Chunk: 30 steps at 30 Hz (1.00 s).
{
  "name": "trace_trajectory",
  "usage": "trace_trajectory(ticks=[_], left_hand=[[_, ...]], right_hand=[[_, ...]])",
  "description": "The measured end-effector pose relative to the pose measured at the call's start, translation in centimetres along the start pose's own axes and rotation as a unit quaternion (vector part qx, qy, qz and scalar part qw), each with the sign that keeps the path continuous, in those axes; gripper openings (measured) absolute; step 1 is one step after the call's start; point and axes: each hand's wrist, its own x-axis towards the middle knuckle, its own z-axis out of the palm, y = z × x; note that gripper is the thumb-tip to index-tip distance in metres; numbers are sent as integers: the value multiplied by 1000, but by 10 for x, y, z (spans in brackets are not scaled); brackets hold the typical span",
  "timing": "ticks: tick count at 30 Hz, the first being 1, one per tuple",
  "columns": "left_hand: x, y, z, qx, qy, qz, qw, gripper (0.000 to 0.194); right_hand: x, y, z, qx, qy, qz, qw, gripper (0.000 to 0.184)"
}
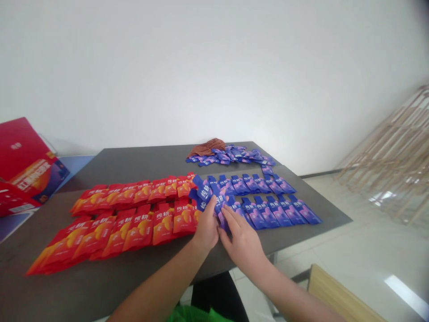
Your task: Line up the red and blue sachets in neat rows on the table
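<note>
Far left: a red box (23, 161) is leaning beside the grey table (144, 164).
Left side of table: red sachets (134, 228) are lying in overlapping rows.
Left hand (206, 226): it is clamping a bunch of blue sachets (216, 199), fingers closed together.
Right hand (239, 241): its fingers (231, 217) are pressing on that bunch, just touching the left hand; I cannot tell whether they are gripping.
Right side of table: blue rows (281, 210) are lying just beside the hands.
Far edge: a blue pile (234, 154) is lying beside a brown cloth (207, 147).
Far right: a wooden rack (385, 152) is leaning.
</note>
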Motion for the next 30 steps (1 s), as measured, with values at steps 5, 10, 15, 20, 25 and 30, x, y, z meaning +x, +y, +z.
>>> trace_trajectory(ticks=[5, 10, 15, 20, 25, 30], left_hand=[[2, 16, -9, -33, -71, -94, 993, 32], [6, 18, -18, -40, -63, -139, 988, 33], [6, 21, -21, -44, -57, -142, 987, 33], [1, 20, -18, -33, -47, -152, 987, 35], [0, 18, -18, -24, -47, -153, 987, 36], [1, 17, -20, -28, -51, -158, 986, 37]], right_hand=[[-18, 0, 14, -10, 65, -11, 998, 46], [-31, 19, 7, -87, 124, 20, 988, 38], [-30, 82, -27, -213, 140, 162, 953, 37], [-31, 138, -35, -280, 43, 191, 940, 42], [-38, 145, -13, -266, -58, 165, 948, 44], [-40, 134, -2, -243, -78, 154, 955, 29]])
